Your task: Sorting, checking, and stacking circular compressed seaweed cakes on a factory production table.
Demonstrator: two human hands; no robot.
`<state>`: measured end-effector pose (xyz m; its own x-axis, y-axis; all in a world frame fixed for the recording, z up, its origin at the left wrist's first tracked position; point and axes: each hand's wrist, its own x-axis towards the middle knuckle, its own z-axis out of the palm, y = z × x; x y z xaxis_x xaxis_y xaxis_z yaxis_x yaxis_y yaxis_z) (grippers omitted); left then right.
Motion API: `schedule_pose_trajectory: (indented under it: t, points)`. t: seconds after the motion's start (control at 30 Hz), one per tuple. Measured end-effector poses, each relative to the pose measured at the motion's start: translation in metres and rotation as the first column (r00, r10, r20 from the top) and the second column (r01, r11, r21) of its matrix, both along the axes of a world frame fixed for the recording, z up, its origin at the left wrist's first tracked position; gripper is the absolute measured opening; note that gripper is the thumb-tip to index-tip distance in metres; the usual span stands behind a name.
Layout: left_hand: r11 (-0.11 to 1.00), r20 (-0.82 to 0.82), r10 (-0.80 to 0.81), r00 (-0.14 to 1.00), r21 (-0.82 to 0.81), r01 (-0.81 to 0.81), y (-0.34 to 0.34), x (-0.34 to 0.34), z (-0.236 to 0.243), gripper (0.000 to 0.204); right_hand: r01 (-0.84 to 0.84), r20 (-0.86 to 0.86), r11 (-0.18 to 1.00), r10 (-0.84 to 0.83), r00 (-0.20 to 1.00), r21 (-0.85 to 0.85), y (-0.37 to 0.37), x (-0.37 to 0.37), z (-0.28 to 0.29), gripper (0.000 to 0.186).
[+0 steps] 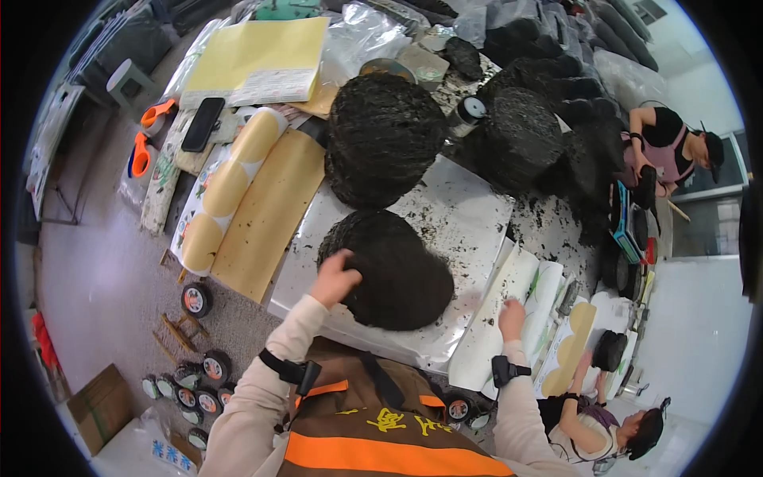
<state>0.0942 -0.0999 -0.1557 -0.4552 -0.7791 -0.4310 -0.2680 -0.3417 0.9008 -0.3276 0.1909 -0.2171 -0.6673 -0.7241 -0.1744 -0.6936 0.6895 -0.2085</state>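
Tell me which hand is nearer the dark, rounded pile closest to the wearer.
Left. The left hand is right at the left edge of the dark pile; the right hand is apart from it, off to its right, by the white sheets.

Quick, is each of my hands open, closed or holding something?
Left hand: fingers bent at the left edge of the near black mass; grip cannot be told.
Right hand: over the white paper; open or closed cannot be told.

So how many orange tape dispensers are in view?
2. The upper dispenser is to the left of the black phone; the lower dispenser sits just below it in the picture, nearer the person. Others may be hidden among the clutter.
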Motion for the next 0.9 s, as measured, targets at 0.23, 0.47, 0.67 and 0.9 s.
schedule_pose_trajectory:
  t: [0.23, 0.47, 0.67, 0.9]
  points:
    - [0.949, 0.367, 0.164, 0.916, -0.312, -0.045, -0.008, 0.025, -0.044, 0.062, 0.236, 0.455, 0.884, -0.03, 0.89, -0.403, -0.091, 0.077, -0.008, 0.059]
    - [0.83, 0.118, 0.294, 0.949, 0.461, -0.314, -0.008, 0.031, -0.042, 0.097, 0.218, 0.818, 0.945, 0.077, 0.571, -0.242, -0.246, 0.137, -0.023, 0.063]
    - [0.794, -0.214, 0.391, 0.895, 0.571, -0.21, -0.015, 0.042, -0.07, 0.069, 0.419, 0.975, 0.881, 0.213, 0.059, -0.218, -0.227, 0.21, -0.014, 0.077]
    - [0.785, -0.187, 0.419, 0.888, 0.567, -0.251, -0.011, 0.041, -0.062, 0.064, 0.573, 0.941, 0.816, 0.253, -0.225, -0.082, -0.218, 0.213, 0.0, 0.084]
